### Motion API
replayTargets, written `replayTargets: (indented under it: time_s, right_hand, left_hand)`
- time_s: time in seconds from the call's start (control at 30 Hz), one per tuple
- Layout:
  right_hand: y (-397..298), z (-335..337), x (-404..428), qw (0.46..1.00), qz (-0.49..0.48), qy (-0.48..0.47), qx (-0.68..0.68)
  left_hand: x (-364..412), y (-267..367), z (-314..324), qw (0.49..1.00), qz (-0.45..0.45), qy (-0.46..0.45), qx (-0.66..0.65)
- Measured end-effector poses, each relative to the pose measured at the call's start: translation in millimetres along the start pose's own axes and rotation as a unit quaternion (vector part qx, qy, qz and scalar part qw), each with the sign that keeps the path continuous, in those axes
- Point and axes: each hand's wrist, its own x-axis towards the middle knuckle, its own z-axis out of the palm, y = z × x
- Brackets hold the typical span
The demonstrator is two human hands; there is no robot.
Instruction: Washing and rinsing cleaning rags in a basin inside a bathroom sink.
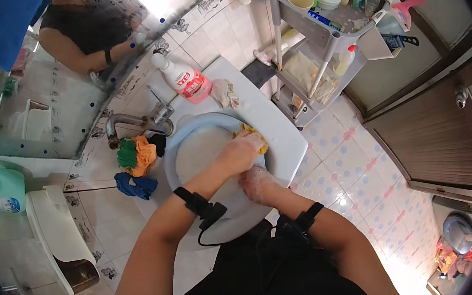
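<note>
A pale blue plastic basin [175, 140] sits in the white washbasin [283, 140], filled with cloudy, sudsy water [200, 147]. At the basin's far right rim my left hand [242, 152] grips a wet yellow cloth [264, 144], part of which shows past the fingers. Just nearer to me, my right hand [258, 185] is covered in foam over the basin's right side. Its fingers curl inward, and whether anything lies in them is hidden. Black straps with small devices are on both forearms.
Left of the basin stand a metal faucet [146, 124] and bunched green [127, 154], orange [145, 154], black [157, 144] and blue [136, 186] cloths. Behind are a pink-and-white pump bottle [188, 82] and a crumpled pale cloth [225, 94]. A grey shelf cart [333, 40] stands at the back right.
</note>
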Motion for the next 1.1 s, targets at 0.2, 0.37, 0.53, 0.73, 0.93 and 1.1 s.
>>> replayTargets:
  time_s: [0.2, 0.37, 0.53, 0.73, 0.93, 1.1]
  right_hand:
    - [-11, -18, 5, 0.948, -0.162, -0.122, -0.246]
    - [-7, -12, 4, 0.97, -0.123, -0.088, -0.188]
    - [15, 17, 0, 0.981, -0.153, -0.01, -0.121]
    - [4, 0, 0, 0.977, -0.154, -0.043, -0.143]
    - [-3, -9, 1, 0.979, -0.126, -0.086, -0.138]
    - [3, 0, 1, 0.982, -0.134, -0.056, -0.12]
  left_hand:
    - [-21, -74, -26, 0.977, -0.207, 0.052, 0.023]
    - [-27, -70, -25, 0.97, -0.232, 0.064, 0.041]
    - [-17, -13, 19, 0.994, -0.092, 0.051, 0.013]
    - [-21, -24, -4, 0.992, -0.122, 0.021, -0.035]
    - [-25, -68, -25, 0.961, -0.254, 0.11, -0.01]
    - [-14, -37, 4, 0.982, -0.158, 0.104, 0.004]
